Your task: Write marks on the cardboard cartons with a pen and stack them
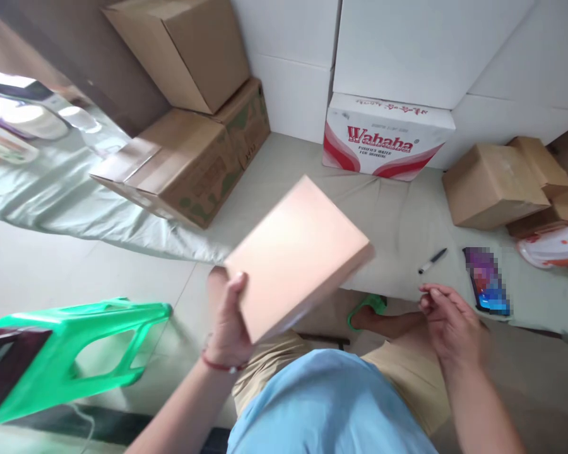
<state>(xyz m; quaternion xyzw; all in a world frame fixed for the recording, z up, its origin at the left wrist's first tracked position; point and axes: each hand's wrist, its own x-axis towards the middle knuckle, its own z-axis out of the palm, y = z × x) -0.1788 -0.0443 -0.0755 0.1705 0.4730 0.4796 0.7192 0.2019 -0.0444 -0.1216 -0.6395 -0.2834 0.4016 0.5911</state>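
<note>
A plain cardboard box [298,258], small and flat, is held up in my left hand [230,315]. The thumb lies on its broad top face, while the other fingers are hidden beneath. The box is tilted above the front edge of the cloth-covered surface [383,214]. My right hand [454,321] hovers by that edge, its fingers curled together with nothing visible in them. Just beyond its fingertips lies a pen [433,260]. To its right is a phone [486,280] with a lit, blurred-out screen.
Stacked cartons [189,157] stand at the back left. Against the white wall sits a Wahaha water carton [383,142]. More brown boxes [497,183] and a white-and-red package [553,244] are at right. A green plastic stool [76,353] bears a dark object at lower left.
</note>
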